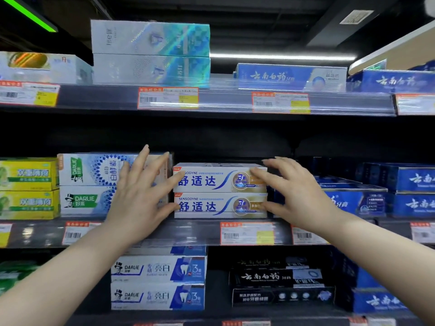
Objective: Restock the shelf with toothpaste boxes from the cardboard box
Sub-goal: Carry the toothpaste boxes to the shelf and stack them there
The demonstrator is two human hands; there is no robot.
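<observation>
Shop shelving fills the frame, tier on tier of toothpaste. At the centre of the middle shelf (188,234), a white stack of two stands face-out, the upper box (211,178) squarely on the lower box (211,206), just right of the Darlie boxes (87,184).

My left hand (138,196) is at the stack's left end, fingers spread and nearly straight, with the thumb tip touching the lower box. My right hand (299,196) mirrors it at the right end, fingers splayed against both boxes. Neither hand wraps round anything.

I judge these two as placed, and I am only squaring them up. Dark space shows above the stack, so more might fit, but I cannot see how deep the row runs behind. The cardboard box is out of view, so I cannot tell how many boxes remain.
</observation>
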